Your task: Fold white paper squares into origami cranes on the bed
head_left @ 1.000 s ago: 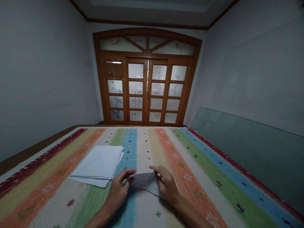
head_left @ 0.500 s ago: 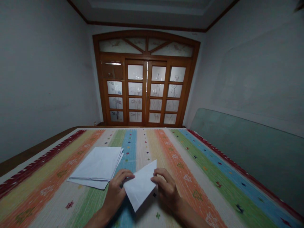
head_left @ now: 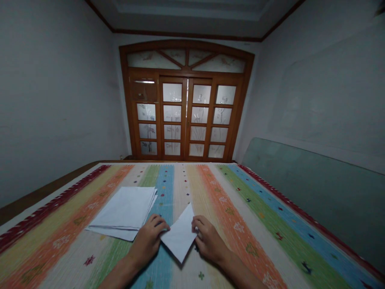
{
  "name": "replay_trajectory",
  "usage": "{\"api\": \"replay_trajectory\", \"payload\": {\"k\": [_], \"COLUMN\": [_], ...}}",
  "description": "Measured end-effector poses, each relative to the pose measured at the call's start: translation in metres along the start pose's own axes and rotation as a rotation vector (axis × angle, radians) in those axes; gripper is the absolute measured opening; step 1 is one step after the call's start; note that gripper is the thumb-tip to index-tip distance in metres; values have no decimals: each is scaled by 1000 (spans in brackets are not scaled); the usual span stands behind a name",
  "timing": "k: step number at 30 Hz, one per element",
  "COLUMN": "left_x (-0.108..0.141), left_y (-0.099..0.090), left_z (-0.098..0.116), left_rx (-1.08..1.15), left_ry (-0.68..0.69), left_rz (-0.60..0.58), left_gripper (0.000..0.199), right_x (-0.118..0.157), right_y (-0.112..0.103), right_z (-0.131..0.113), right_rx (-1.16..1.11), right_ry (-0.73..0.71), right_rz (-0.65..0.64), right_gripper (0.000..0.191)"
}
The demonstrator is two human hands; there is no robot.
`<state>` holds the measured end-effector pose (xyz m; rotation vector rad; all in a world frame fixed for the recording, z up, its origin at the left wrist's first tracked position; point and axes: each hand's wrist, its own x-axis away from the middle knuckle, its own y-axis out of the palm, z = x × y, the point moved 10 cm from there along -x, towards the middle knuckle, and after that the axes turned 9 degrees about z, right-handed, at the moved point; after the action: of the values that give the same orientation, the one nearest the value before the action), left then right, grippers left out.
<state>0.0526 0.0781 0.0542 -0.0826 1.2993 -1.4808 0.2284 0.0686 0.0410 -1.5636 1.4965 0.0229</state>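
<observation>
The folded paper lies on the striped cloth between both hands, just beside the paper stack. The fingers of the left hand and right hand are curled and pressed together at its edges, though a pinch cannot be confirmed. Misaligned edges could be caused by uneven pressure, and the stack could be disturbed by the left hand.

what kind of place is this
Most likely a bedroom or similar room in a home: a striped woven cover spreads over what looks like a bed, wooden double doors with frosted glass panes fill the far wall, and a pale green panel stands along the right wall.
</observation>
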Motion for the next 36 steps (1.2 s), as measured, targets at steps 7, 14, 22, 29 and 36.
{"api": "replay_trajectory", "payload": {"k": [7,14,22,29,36], "left_x": [4,4,6,9,6], "left_y": [-4,-1,9,7,7], "left_z": [14,23,-11,-20,-8], "left_rx": [81,135,197,158,15], "left_ry": [52,-13,-219,-285,-188], "left_rz": [-85,-154,-35,11,-42], "left_gripper": [67,25,27,35,26], "right_x": [3,2,1,2,0], "right_y": [4,2,3,5,7], "right_z": [-2,5,2,2,-4], "right_rx": [70,49,103,149,149], "right_ry": [25,52,43,57,12], "right_rz": [-73,-44,-46,-71,-92], "right_gripper": [22,5,12,22,21]}}
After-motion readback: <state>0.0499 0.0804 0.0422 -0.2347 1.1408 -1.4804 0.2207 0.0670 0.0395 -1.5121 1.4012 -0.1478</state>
